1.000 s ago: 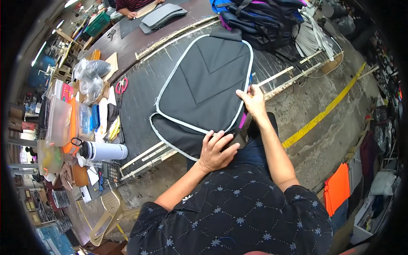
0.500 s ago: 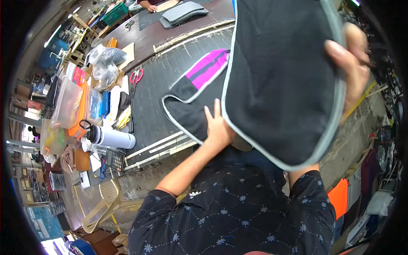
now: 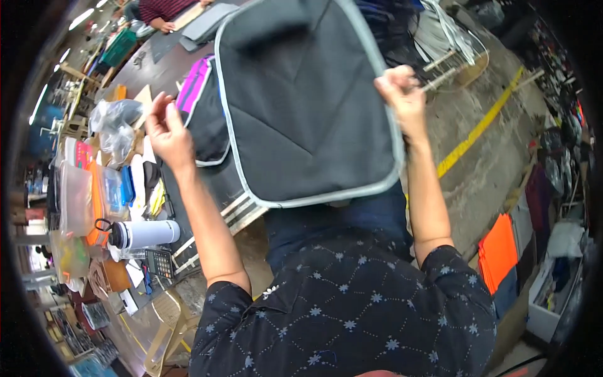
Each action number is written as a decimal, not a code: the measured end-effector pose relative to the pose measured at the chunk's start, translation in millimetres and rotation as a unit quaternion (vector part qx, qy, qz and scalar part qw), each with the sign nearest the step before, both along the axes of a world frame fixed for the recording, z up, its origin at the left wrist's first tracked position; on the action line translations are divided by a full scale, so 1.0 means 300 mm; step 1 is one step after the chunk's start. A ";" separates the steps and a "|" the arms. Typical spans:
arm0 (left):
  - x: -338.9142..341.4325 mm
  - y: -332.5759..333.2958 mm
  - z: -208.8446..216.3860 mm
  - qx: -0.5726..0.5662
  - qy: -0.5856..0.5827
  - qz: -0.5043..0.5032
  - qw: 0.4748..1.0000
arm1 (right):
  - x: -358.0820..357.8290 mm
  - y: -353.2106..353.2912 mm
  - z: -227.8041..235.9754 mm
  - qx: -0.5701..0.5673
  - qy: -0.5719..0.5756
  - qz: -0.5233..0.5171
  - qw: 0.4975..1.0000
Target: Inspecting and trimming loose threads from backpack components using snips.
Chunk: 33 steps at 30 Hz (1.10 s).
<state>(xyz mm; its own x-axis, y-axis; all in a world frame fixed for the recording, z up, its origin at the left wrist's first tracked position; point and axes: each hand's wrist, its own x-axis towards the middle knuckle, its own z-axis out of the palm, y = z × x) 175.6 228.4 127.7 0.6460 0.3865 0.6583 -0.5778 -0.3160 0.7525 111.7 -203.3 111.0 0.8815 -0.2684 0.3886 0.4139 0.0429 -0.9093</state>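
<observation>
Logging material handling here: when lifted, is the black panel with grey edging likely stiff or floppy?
Probably semi-stiff: the black panel spreads nearly flat with the right hand at one edge. The grey edging likely helps hold its rounded outline.

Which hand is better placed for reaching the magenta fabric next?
Probably the left hand: it looks empty and is beside the magenta fabric, while the right hand is across the black panel, at its right edge.
</observation>
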 end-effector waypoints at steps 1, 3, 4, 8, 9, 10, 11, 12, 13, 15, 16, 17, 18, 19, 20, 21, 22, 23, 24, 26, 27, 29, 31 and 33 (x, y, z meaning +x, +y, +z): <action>-0.074 -0.049 0.049 0.014 -0.006 -0.018 1.000 | 0.039 -0.021 -0.134 -0.011 -0.015 0.038 0.999; -0.190 -0.105 0.060 0.074 -0.017 -0.046 0.996 | 0.030 -0.055 -0.294 -0.104 0.075 0.000 0.992; -0.246 -0.168 0.058 0.078 0.013 -0.082 0.993 | -0.005 -0.059 -0.328 -0.121 0.111 -0.015 0.986; -0.366 -0.356 -0.025 0.203 0.060 -0.152 0.965 | -0.197 -0.007 -0.334 -0.190 0.208 -0.008 0.959; -0.386 -0.411 -0.035 0.221 0.080 -0.166 0.958 | -0.242 0.001 -0.343 -0.181 0.228 -0.018 0.957; -0.393 -0.454 -0.079 0.206 0.097 -0.184 0.956 | -0.278 0.017 -0.348 -0.172 0.246 -0.024 0.954; -0.406 -0.490 -0.111 0.201 0.118 -0.195 0.953 | -0.311 0.033 -0.348 -0.175 0.242 -0.044 0.953; -0.415 -0.528 -0.135 0.198 0.140 -0.218 0.945 | -0.339 0.045 -0.332 -0.181 0.245 -0.067 0.950; -0.426 -0.565 -0.149 0.199 0.148 -0.226 0.942 | -0.352 0.041 -0.341 -0.178 0.249 -0.072 0.949; -0.434 -0.627 -0.174 0.208 0.151 -0.240 0.936 | -0.364 0.032 -0.366 -0.174 0.253 -0.078 0.948; -0.430 -0.651 -0.185 0.216 0.145 -0.246 0.934 | -0.360 0.025 -0.378 -0.160 0.277 -0.074 0.945; -0.425 -0.676 -0.201 0.214 0.148 -0.249 0.933 | -0.353 0.020 -0.392 -0.145 0.300 -0.068 0.940; -0.419 -0.697 -0.210 0.215 0.148 -0.251 0.932 | -0.345 0.018 -0.414 -0.144 0.301 -0.070 0.940; -0.413 -0.715 -0.217 0.223 0.140 -0.256 0.930 | -0.335 0.018 -0.435 -0.114 0.270 -0.091 0.952; -0.408 -0.728 -0.226 0.231 0.131 -0.262 0.928 | -0.327 0.014 -0.455 -0.085 0.239 -0.112 0.961; -0.404 -0.733 -0.242 0.252 0.116 -0.269 0.922 | -0.320 0.017 -0.442 -0.084 0.239 -0.111 0.961; -0.402 -0.738 -0.258 0.253 0.117 -0.269 0.922 | -0.314 0.019 -0.424 -0.092 0.242 -0.123 0.958; -0.401 -0.743 -0.274 0.288 0.101 -0.255 0.917 | -0.307 0.021 -0.413 -0.101 0.245 -0.135 0.955; -0.403 -0.752 -0.284 0.324 0.084 -0.243 0.911 | -0.299 0.011 -0.423 -0.100 0.245 -0.136 0.955; -0.416 -0.756 -0.311 0.324 0.097 -0.245 0.909 | -0.285 -0.010 -0.449 -0.153 0.221 -0.099 0.958; -0.417 -0.753 -0.326 0.335 0.094 -0.241 0.906 | -0.282 -0.008 -0.446 -0.153 0.221 -0.100 0.958; -0.416 -0.735 -0.359 0.359 0.091 -0.231 0.900 | -0.275 0.000 -0.440 0.074 0.303 0.013 0.950; -0.412 -0.705 -0.395 0.335 0.082 -0.231 0.910 | -0.284 0.007 -0.464 0.202 0.311 0.098 0.923; -0.416 -0.680 -0.404 0.322 0.085 -0.217 0.918 | -0.304 0.048 -0.467 0.321 0.336 0.167 0.870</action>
<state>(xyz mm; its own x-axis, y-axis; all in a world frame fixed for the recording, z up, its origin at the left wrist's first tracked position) 50.8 24.3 6.5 0.7615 -0.3656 0.5352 -0.6461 -0.4945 0.5814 20.4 -188.8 -29.1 0.9223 0.0753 -0.3790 -0.3345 0.6467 -0.6855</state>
